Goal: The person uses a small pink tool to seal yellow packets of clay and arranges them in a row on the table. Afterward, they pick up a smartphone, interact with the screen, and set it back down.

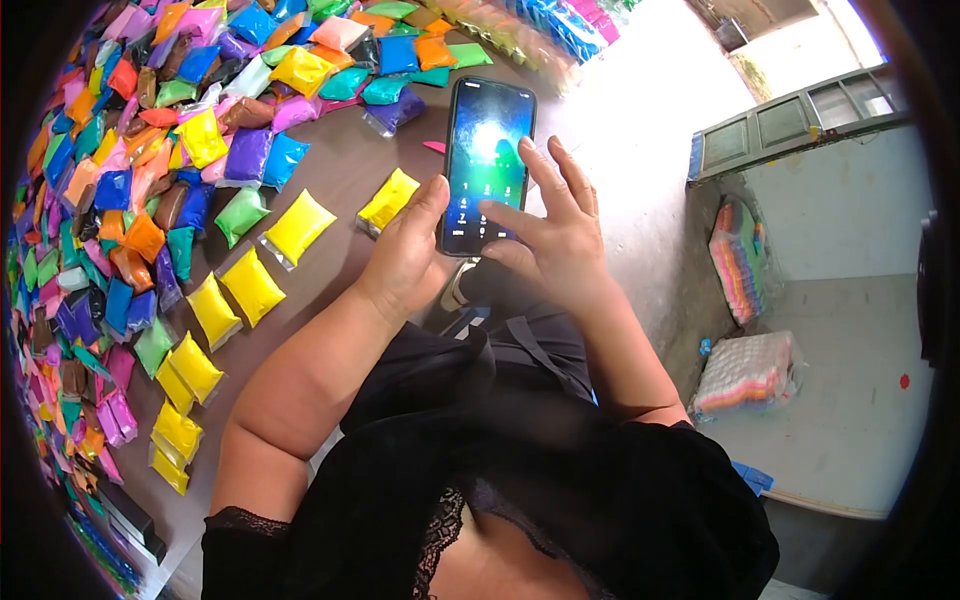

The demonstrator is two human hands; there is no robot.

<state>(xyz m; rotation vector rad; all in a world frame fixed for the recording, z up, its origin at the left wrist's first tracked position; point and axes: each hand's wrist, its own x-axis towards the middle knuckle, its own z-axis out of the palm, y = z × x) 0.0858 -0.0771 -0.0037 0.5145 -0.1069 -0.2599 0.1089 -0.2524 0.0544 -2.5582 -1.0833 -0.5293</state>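
A smartphone [487, 165] with a lit number keypad on its screen is held upright in front of me. My left hand [410, 240] grips its lower left edge, thumb along the side. Over the lower right of the screen is my right hand [558, 225], fingers apart, with one fingertip at the keypad. Just left of my left hand lies a small yellow packet [388, 200] on the brown table [335, 260]. More yellow packets [252, 287] lie in a loose curved line further left.
A large heap of colourful small packets [150, 190] covers the table's left side. Bagged goods [560, 30] stand at the far edge. On the right are a white board [840, 380], a wrapped pastel bundle [748, 372] and a window frame [785, 122].
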